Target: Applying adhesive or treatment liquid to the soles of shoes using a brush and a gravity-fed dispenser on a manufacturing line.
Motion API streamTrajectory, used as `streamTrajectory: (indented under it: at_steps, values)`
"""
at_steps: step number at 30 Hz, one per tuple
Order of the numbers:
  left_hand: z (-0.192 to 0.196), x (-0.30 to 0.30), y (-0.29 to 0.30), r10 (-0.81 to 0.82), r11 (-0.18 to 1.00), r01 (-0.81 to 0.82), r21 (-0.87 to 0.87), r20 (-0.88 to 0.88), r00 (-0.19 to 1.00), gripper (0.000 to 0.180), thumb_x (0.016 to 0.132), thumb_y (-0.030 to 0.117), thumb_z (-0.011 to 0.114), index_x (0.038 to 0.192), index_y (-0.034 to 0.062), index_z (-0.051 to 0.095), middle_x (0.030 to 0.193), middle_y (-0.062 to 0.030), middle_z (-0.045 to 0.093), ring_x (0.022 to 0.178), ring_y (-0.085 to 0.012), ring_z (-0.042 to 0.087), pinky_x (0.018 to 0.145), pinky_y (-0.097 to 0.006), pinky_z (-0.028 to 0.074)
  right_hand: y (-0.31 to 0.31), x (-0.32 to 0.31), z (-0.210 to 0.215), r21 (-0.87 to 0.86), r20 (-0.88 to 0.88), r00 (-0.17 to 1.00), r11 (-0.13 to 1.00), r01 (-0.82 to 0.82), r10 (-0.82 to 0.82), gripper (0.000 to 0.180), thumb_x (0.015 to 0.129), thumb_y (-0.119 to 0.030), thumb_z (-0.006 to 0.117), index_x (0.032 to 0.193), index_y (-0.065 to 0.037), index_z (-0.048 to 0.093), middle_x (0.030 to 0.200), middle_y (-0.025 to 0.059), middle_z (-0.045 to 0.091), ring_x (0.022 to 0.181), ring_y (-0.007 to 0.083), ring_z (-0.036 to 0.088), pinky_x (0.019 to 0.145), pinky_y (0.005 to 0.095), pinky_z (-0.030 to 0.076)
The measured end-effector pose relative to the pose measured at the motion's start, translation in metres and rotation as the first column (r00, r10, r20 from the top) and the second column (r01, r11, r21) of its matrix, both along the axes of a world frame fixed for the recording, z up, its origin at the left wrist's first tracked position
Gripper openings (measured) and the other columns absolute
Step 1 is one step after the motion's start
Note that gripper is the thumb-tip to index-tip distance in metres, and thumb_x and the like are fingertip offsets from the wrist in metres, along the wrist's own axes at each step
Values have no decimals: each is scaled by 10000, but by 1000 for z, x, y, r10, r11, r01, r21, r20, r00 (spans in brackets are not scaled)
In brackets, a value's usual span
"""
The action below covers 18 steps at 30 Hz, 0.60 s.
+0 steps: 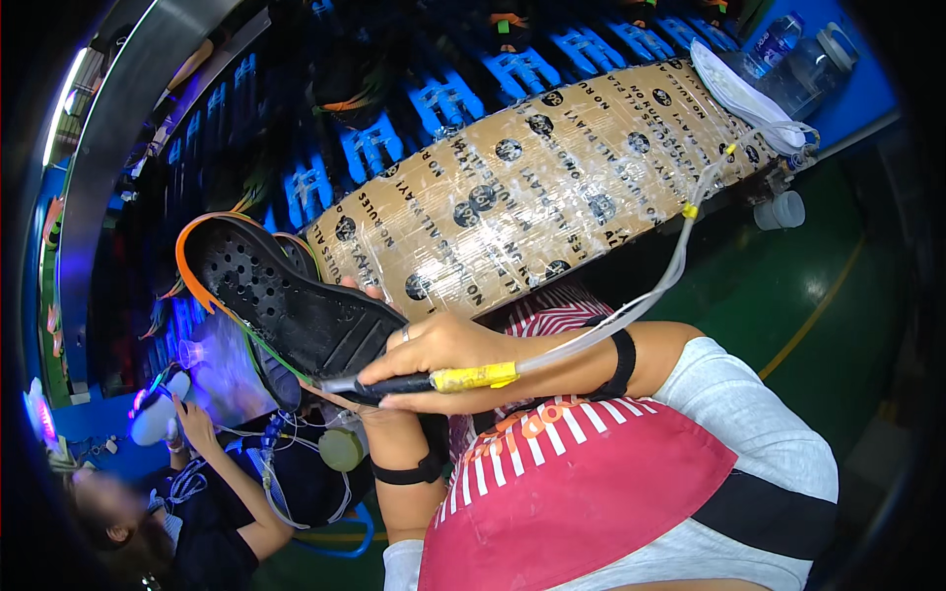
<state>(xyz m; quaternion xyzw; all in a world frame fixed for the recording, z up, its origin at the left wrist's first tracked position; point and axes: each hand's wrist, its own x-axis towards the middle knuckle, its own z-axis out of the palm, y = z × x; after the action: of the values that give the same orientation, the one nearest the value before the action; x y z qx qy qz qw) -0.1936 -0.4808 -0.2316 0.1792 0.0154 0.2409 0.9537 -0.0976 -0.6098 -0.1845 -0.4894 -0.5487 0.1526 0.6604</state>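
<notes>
A black shoe sole (286,291) with small holes in its wider end and an orange and green rim hangs tilted over the near left edge of the worktop. My left hand (363,288) grips its narrower end from behind; only some fingertips show past the edge. In my right hand (448,350), closed in a pen-like hold, is a black-handled glue brush (409,386) wrapped in yellow tape. Its pale tip lies against the lower rim of the sole. A clear tube (631,310) runs from the brush handle over my right forearm to the far right.
A printed, plastic-covered cardboard sheet (512,197) lies on the worktop. Behind it runs a line of blue racks (443,103). Bottles (818,69) and a white sole-shaped piece (739,94) stand far right. At lower left a co-worker's hand (197,426) works near a light-coloured shoe.
</notes>
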Motion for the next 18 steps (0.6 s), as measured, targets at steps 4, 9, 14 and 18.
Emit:
streamTrajectory:
  at_steps: [4, 9, 14, 18]
  values:
    - [9, 2, 11, -109, 993, 102, 55, 148, 983, 899, 696, 505, 693, 1377, 84, 282, 1402, -139, 313, 1273, -329, 327, 1062, -486, 269, -6, 2, -1, -10, -157, 980, 992, -124, 120, 261, 725, -137, 716, 965, -48, 665, 762, 114, 653, 672, 225, 639, 622, 289, 496]
    - [19, -1, 11, -60, 992, 46, 118, 115, 992, 883, 716, 446, 688, 1382, 62, 254, 1406, -130, 305, 1273, -314, 321, 1061, -467, 273, -8, 0, 1, -24, -132, 983, 991, -133, 129, 266, 749, -147, 709, 990, -47, 657, 735, 109, 637, 662, 221, 623, 605, 301, 478]
    - [30, -3, 10, -32, 995, 19, 100, 128, 991, 730, 801, 322, 637, 1381, 71, 270, 1421, -126, 289, 1280, -315, 306, 1067, -458, 262, -14, 6, 1, -74, -198, 913, 923, -377, 357, 258, 754, -159, 707, 981, -45, 660, 751, 112, 642, 649, 214, 613, 583, 297, 466]
    - [37, -5, 15, -183, 980, 164, 115, 177, 967, 822, 749, 359, 694, 1385, 68, 262, 1428, -120, 282, 1291, -317, 293, 1075, -458, 249, -14, 8, 1, -119, -98, 987, 984, -135, 123, 255, 741, -138, 713, 970, -38, 662, 725, 110, 636, 621, 211, 609, 555, 293, 464]
